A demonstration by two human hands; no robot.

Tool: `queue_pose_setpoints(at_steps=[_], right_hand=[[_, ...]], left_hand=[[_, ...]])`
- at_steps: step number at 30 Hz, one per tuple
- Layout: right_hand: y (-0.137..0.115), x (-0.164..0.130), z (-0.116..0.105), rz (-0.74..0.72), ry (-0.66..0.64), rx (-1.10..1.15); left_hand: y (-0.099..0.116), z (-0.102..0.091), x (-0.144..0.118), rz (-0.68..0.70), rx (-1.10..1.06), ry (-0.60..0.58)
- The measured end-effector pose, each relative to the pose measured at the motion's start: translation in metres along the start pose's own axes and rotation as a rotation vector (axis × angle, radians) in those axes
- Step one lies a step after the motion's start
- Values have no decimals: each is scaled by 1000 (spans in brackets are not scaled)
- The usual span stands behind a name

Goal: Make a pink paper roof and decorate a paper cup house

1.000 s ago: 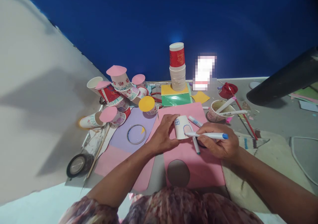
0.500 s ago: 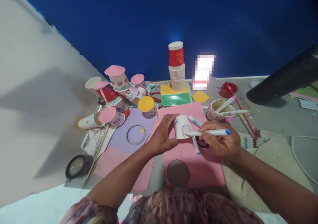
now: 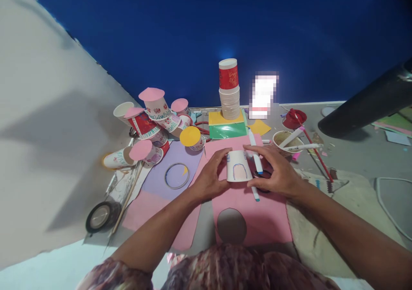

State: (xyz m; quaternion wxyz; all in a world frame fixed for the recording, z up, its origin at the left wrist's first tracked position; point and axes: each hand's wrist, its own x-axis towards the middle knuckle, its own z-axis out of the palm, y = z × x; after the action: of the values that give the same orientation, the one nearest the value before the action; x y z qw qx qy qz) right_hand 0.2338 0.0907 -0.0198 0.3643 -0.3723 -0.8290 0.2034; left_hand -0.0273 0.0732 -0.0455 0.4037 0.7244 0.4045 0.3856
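A white paper cup [image 3: 238,159] stands upside down between my hands, with a pink arched door outlined in blue and small blue windows near its top. My left hand [image 3: 212,174] is closed round its left side. On the right side, the thumb and fingers of my right hand [image 3: 276,170] grip the cup. A blue marker [image 3: 254,146] is also tucked in my right-hand fingers, tip pointing away from me. Beneath lies a pink sheet [image 3: 267,221] with a round hole. A teal-ended marker [image 3: 255,194] and dark scissors handles [image 3: 265,175] lie partly hidden near my right hand.
Decorated cups with pink paper roofs [image 3: 151,94] cluster at the left. A yellow-topped cup [image 3: 190,136], tape roll [image 3: 177,175] and black tape [image 3: 99,218] are nearer. A cup stack [image 3: 229,103] stands at the back. A marker-filled cup [image 3: 278,140] and cloth [image 3: 337,221] are right.
My right hand has stopped holding the marker against the cup and now grips the cup's right side, marker turned upward in its fingers. The cup has turned so its door faces me.
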Motion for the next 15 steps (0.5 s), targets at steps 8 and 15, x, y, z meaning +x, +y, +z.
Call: queue_pose_setpoints(at_steps=[8, 15], right_hand=[[4, 2, 0, -79, -14, -59], [6, 2, -1, -150, -25, -73]], left_hand=[[11, -1, -1, -28, -23, -5], [18, 0, 1, -83, -215, -35]])
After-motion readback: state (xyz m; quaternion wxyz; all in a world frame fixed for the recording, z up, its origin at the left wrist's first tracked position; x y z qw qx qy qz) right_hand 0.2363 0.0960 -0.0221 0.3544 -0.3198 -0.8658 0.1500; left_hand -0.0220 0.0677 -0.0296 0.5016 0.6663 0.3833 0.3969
